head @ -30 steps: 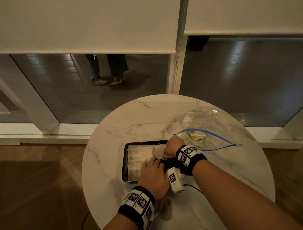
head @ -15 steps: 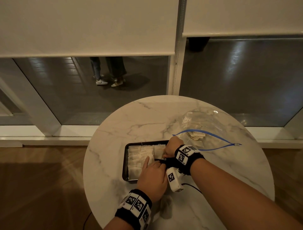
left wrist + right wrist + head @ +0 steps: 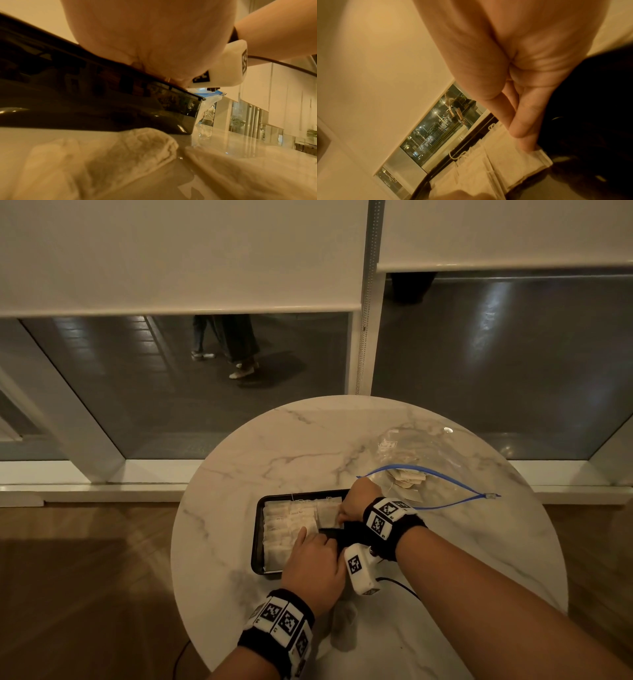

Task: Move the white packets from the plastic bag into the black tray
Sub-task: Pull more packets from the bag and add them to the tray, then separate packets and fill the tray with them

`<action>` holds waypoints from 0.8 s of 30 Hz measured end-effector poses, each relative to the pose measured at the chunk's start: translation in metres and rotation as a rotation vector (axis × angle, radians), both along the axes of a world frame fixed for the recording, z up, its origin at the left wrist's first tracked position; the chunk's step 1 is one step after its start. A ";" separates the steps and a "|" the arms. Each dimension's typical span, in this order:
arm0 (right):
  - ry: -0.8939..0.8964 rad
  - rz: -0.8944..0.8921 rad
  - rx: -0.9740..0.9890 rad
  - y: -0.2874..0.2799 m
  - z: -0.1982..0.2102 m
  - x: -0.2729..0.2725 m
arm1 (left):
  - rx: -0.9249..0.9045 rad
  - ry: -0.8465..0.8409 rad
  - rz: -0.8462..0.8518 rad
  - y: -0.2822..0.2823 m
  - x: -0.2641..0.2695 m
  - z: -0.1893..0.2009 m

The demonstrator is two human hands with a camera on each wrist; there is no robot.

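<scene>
The black tray (image 3: pixel 257 530) sits on the marble table, and rows of white packets (image 3: pixel 289 520) lie in it. My left hand (image 3: pixel 308 539) lies flat over the tray's near right part, one finger stretched onto the packets. My right hand (image 3: pixel 342 515) is at the tray's far right corner. In the right wrist view its straight fingers (image 3: pixel 529 142) press down on the top edge of an upright white packet (image 3: pixel 513 166). The clear plastic bag (image 3: pixel 442 460) with a blue zip lies open behind my right hand, a few packets (image 3: pixel 407 477) inside. My left fingers are hidden in the left wrist view.
The round marble table (image 3: pixel 274 453) stands against a low window. A loose white packet (image 3: pixel 137 146) lies on the table under my left wrist, just in front of the tray wall (image 3: pixel 171 108). A cable (image 3: pixel 400 585) runs from the right wrist camera. People walk outside the glass.
My left hand has slid forward over the tray, and its finger now reaches further onto the packets. My right hand has stayed at the far right corner.
</scene>
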State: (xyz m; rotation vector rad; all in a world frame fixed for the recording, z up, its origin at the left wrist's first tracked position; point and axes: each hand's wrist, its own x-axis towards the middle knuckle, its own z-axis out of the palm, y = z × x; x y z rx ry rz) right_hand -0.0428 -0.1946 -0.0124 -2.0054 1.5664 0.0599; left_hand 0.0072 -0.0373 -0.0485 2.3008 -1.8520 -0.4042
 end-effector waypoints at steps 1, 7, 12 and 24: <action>-0.011 -0.007 0.012 -0.001 0.001 -0.001 | -0.006 0.005 0.000 0.000 0.000 0.000; -0.330 -0.002 0.121 0.001 0.026 -0.030 | -0.044 0.031 -0.003 0.001 0.000 -0.001; -0.830 -0.277 0.224 0.034 0.059 -0.078 | -0.176 0.058 -0.024 0.003 -0.002 0.004; -0.159 0.155 -0.673 0.045 0.020 -0.153 | -0.242 0.042 -0.106 -0.057 -0.058 0.055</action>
